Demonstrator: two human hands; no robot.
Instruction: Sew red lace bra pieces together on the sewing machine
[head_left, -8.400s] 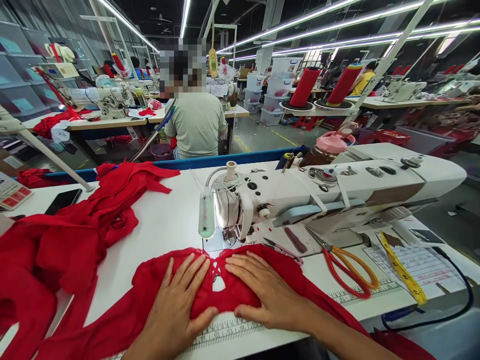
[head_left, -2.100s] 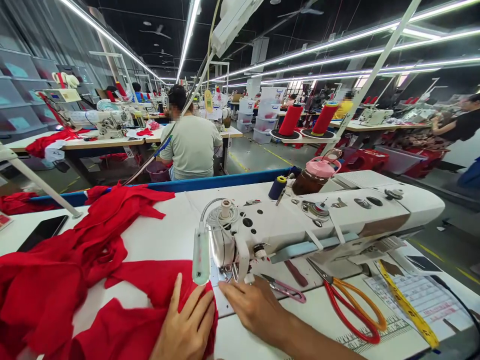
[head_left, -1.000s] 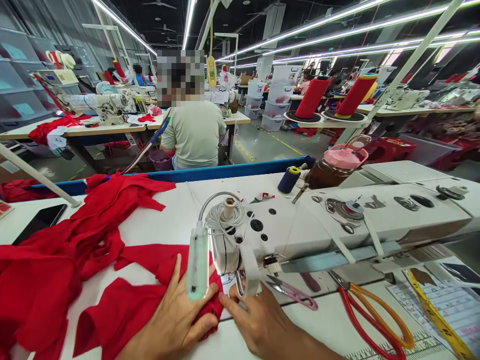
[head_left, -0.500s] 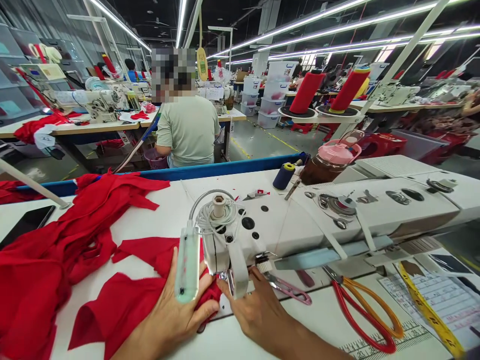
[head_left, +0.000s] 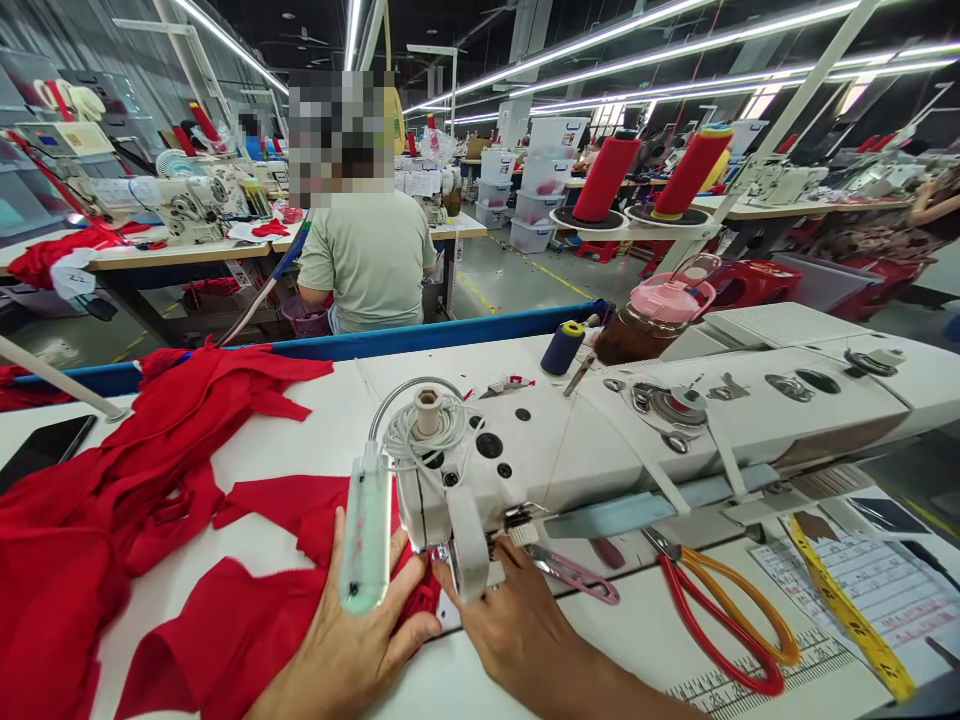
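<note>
Since half a second ago: both hands nudged slightly toward 12 o'clock, cloth fed further under the needle. Left hand [head_left: 352, 640]: open, fingers spread flat, pressing red cloth [head_left: 247, 620] on worktop [head_left: 300, 440]. Right hand [head_left: 510, 625]: loosely curled, fingertips at sewing machine [head_left: 600, 440] foot. Scissors [head_left: 720, 620] at 3 o'clock, untouched.

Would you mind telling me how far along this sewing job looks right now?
Done: the red fabric sits at the needle of the sewing machine. In hand: the left hand presses the fabric flat and the right hand is at the presser foot. Left: a red pile lies to the left.
</note>
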